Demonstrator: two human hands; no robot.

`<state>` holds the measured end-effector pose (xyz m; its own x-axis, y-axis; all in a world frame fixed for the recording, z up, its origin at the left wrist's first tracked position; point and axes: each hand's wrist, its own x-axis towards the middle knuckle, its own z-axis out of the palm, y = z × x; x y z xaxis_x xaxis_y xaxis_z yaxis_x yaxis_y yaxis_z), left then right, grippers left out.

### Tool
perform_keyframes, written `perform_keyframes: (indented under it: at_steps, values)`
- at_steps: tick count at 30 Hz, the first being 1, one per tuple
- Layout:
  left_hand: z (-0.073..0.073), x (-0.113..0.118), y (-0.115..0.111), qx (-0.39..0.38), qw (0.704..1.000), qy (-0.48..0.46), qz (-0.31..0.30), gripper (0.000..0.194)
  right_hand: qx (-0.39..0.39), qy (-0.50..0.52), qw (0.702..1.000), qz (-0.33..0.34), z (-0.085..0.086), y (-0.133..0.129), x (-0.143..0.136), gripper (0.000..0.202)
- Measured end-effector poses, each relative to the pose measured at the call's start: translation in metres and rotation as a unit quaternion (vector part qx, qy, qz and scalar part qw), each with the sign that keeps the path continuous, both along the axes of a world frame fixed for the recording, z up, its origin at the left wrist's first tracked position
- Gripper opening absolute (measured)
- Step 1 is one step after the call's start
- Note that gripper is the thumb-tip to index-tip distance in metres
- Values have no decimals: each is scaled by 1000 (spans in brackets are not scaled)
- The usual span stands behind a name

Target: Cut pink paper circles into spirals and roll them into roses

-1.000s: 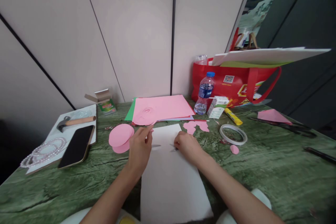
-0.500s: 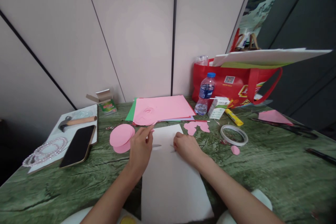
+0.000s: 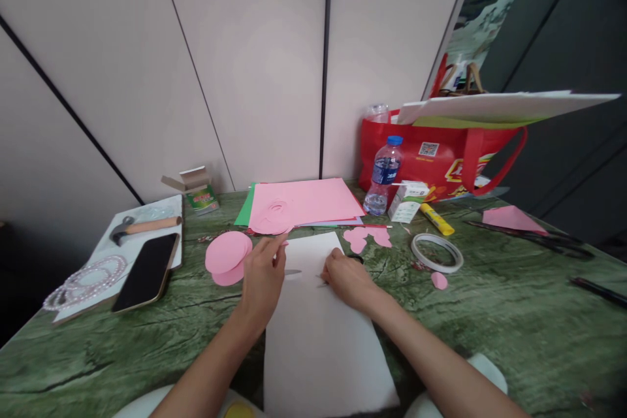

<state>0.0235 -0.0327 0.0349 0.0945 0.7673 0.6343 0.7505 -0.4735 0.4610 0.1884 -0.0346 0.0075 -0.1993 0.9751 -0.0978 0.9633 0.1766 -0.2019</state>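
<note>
My left hand point(image 3: 263, 271) is closed in a pinch over the left edge of a white sheet point(image 3: 318, 339). A bit of pink shows at its fingertips, too small to name. Beside it on the sheet lies a grey pointed shape point(image 3: 292, 272), blade or shadow, I cannot tell which. My right hand point(image 3: 345, 277) is closed over the sheet's right side. Thin tips poke out left of its fingers and a black loop point(image 3: 356, 258) shows behind it, like small scissors mostly hidden by the hand. Pink paper circles point(image 3: 228, 251) lie left of my left hand.
Pink paper sheets point(image 3: 308, 199) are stacked at the back. A bottle point(image 3: 385, 176), a glue stick point(image 3: 437, 219) and a tape roll point(image 3: 437, 253) stand or lie to the right. Leftward are a phone point(image 3: 145, 273), a hammer point(image 3: 147, 226) and bead strings point(image 3: 85, 281).
My right hand has turned slightly, and the black loop behind it has come into sight. My left hand stays almost in place.
</note>
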Motion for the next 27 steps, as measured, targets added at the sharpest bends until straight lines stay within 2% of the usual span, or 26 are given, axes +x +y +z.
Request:
perform_keyframes:
  at_steps: [4,7,12,16,21,27]
  values:
    - [0,0,0,-8,1000,-2,2,25,3,23,1000,-3,-1,-2,-3,21]
    - [0,0,0,-10,1000,-6,4,25,12,58,998,-19,1,2,6,21]
    - [-2,0,1,-7,1000,-10,-8,25,47,90,988,-119,-1,25,50,30]
    - [-3,-1,1,-7,1000,-10,-8,24,40,87,980,-177,-12,39,76,26]
    - [-2,-2,1,3,1000,-8,-14,25,23,88,973,-210,-27,44,77,23]
    - [-2,-1,2,-7,1000,-15,-9,25,34,111,960,-256,-32,47,76,18]
